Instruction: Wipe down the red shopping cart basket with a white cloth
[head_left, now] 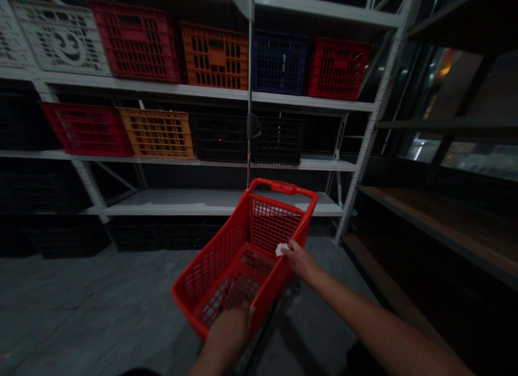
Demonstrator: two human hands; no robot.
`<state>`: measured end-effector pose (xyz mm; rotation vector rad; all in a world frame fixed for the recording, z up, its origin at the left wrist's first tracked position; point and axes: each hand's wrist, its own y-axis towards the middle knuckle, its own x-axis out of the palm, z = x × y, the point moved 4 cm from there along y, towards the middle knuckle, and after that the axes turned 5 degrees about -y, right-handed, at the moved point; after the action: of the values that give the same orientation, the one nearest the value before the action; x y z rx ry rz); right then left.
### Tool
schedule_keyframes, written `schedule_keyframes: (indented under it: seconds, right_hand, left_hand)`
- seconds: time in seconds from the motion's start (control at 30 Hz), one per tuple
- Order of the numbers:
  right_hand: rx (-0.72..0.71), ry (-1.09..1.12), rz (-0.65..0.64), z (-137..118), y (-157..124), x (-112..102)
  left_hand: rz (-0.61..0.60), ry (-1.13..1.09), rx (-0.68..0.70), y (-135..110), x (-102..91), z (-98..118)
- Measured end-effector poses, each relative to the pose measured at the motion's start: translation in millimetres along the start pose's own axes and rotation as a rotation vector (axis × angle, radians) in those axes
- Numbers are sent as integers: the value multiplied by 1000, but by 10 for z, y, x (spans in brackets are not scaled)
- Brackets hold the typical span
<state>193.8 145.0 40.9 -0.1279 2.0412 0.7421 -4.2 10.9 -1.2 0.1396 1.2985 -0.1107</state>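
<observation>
A red plastic shopping cart (pixel 218 257) with lattice walls stands in front of me, its handle toward the shelves. My left hand (pixel 230 330) is closed over the cart's near side rim; its fingertips are partly hidden. Farther along the same rim, my right hand (pixel 300 260) pinches a small crumpled white cloth or tissue (pixel 282 250). The cloth lies against the top of the rim, toward the handle end. Through the cart's slotted bottom the floor shows.
White metal shelving (pixel 218 90) holds crates in several colours, among them an orange crate (pixel 215 55) and a blue crate (pixel 279 62). Dark crates (pixel 162 233) sit low beneath it. At right runs a rack with brown shelves (pixel 445 219). The floor (pixel 101 306) is grey.
</observation>
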Motion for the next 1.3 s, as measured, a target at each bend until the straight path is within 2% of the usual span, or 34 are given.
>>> schedule_keyframes:
  seconds: [0.07, 0.2, 0.27, 0.3, 0.37, 0.5, 0.57, 0.7, 0.77, 0.83, 0.9, 1.0, 1.1, 1.2, 1.3]
  right_hand:
    - [28, -9, -14, 64, 46, -80]
    - [275, -105, 89, 408, 433, -600]
    - [330, -173, 131, 515, 564, -792]
    - [337, -203, 138, 533, 580, -824]
    - [285, -250, 122, 497, 517, -757]
    - [29, -310, 41, 286, 253, -444]
    - [-30, -343, 22, 258, 214, -431]
    - [85, -432, 100, 426, 371, -723]
    - [153, -439, 151, 483, 417, -797]
    - [148, -391, 174, 426, 370, -702]
    - [80, -294, 165, 239, 233, -465]
    - [-40, -108, 119, -212, -59, -44]
    - [-109, 37, 63, -705, -333, 274]
    - [-175, 94, 23, -1072, -523, 458]
    - [-234, 44, 5, -1171, -580, 515]
  left_hand:
    - [-35, -5, -27, -19, -34, -71]
    - [-85, -22, -85, -52, -90, -217]
    - [-108, -48, -75, -67, -109, -273]
    - [-111, -53, -63, -75, -122, -297]
    - [-111, -48, -42, -92, -150, -340]
    - [-109, -25, -8, -117, -211, -390]
    - [-117, -26, 2, -117, -231, -400]
    - [-108, -32, 13, -90, -240, -424]
    - [-92, -42, 21, -73, -232, -436]
    - [-88, -49, 35, -64, -219, -437]
    - [-95, -44, 40, -67, -211, -434]
    - [-95, -14, 39, -80, -214, -423]
    - [-82, 30, 37, -87, -217, -417]
    - [-81, 38, 24, -86, -208, -420]
    - [-84, 21, 34, -86, -206, -425]
